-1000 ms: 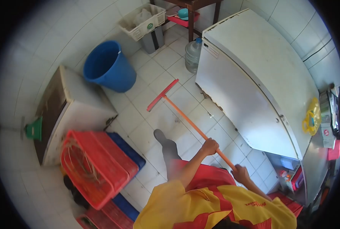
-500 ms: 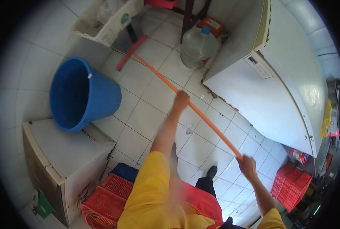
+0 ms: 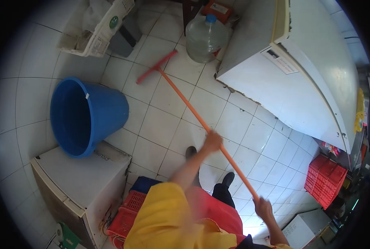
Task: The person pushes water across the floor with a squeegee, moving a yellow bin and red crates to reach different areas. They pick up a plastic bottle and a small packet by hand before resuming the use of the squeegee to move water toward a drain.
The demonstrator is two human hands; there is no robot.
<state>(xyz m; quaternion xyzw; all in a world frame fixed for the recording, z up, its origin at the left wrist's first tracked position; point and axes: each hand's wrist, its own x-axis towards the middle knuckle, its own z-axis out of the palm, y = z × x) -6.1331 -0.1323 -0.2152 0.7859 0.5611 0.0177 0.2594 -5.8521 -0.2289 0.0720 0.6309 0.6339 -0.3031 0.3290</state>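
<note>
A floor squeegee with an orange handle (image 3: 187, 103) and a red head (image 3: 156, 67) reaches diagonally across the white tiles. Its head rests on the floor between the blue bucket and the water bottle. My left hand (image 3: 212, 142) is wrapped round the middle of the handle. Close to the handle's near end, my right hand (image 3: 264, 208) is closed on it as well. Both of my shoes show on the floor below the handle.
A large blue bucket (image 3: 110, 113) lies tipped on a small white fridge (image 3: 81, 174) at left. A clear water bottle (image 3: 203, 41) stands beside a big white fridge (image 3: 276, 95). Red crates (image 3: 324, 178) sit at right; a white basket (image 3: 106, 35) is at upper left.
Both hands have drawn the squeegee back toward my body. Its red head has shifted right and nearer across the tiles, and the view has turned slightly.
</note>
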